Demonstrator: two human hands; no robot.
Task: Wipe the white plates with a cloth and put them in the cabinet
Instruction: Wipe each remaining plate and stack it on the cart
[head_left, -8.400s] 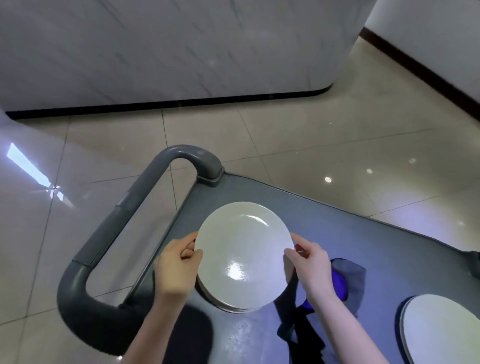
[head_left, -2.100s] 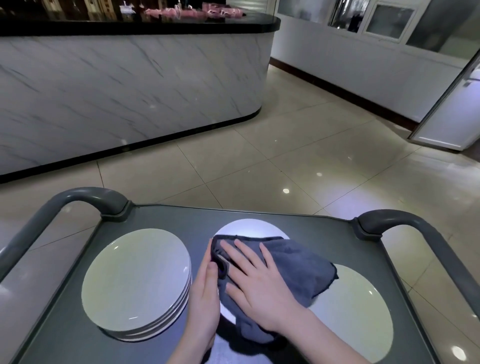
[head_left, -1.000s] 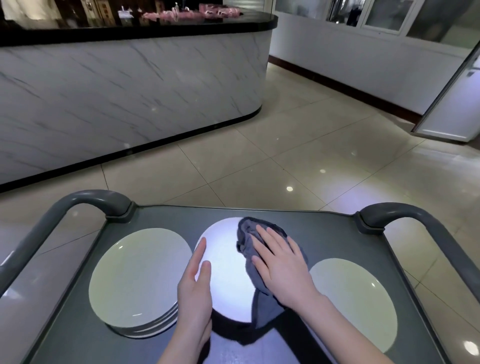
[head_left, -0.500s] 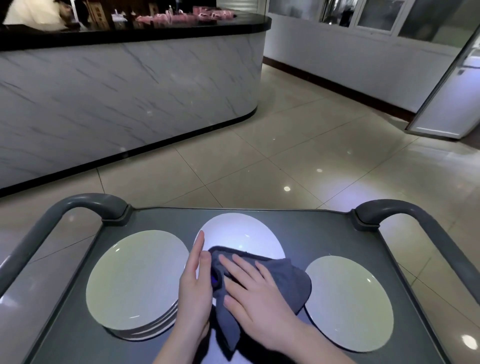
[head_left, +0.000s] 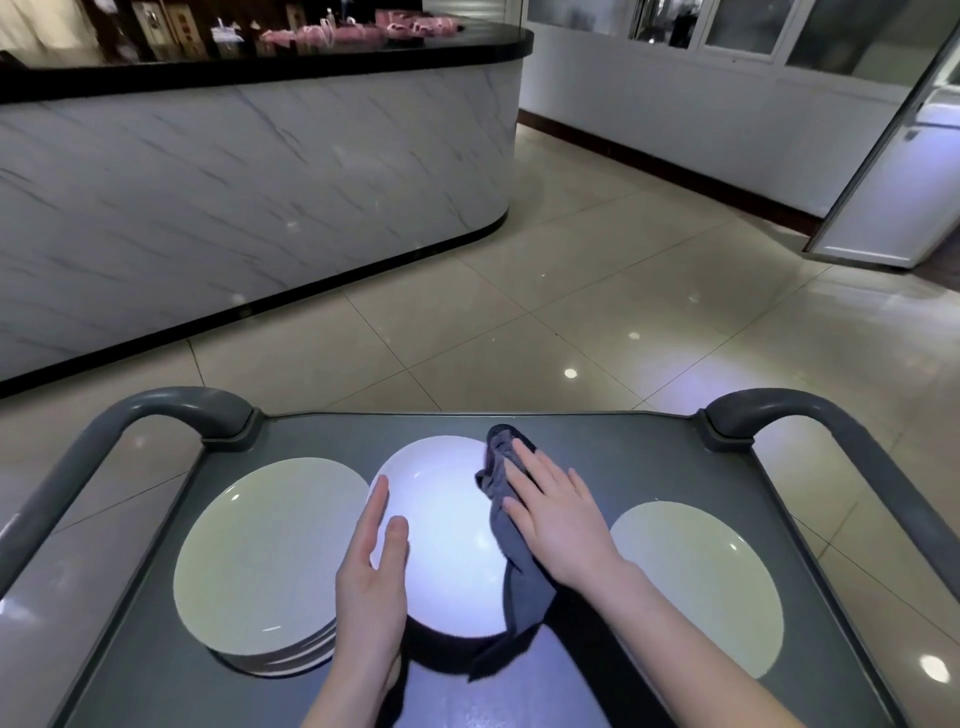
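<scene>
Right hand (head_left: 558, 525) lies flat with its fingers straight and slightly spread, pressing a dark grey cloth (head_left: 511, 564) onto the right part of the middle plate (head_left: 441, 540). The cloth bunches up beyond the fingertips and trails down past the plate's near rim onto the cart (head_left: 623, 447). Left hand (head_left: 371, 582) is flat as well, its fingers straight and held together along the plate's left rim, the thumb resting on the plate's face. This white plate sits in the centre of the grey cart top, brightly lit. Just beside it on the left, partly behind the left hand, stands a stack of plates (head_left: 260, 551), with several rims showing at its near edge. Further right, apart from the right hand, the right plate (head_left: 696, 587) lies flat. Curved grey handles (head_left: 171, 410) rise at both far corners of the cart. Beyond are a glossy tiled floor (head_left: 571, 291), a marble-fronted counter (head_left: 260, 182) with a black top at left, and a pale door (head_left: 893, 182) at right
</scene>
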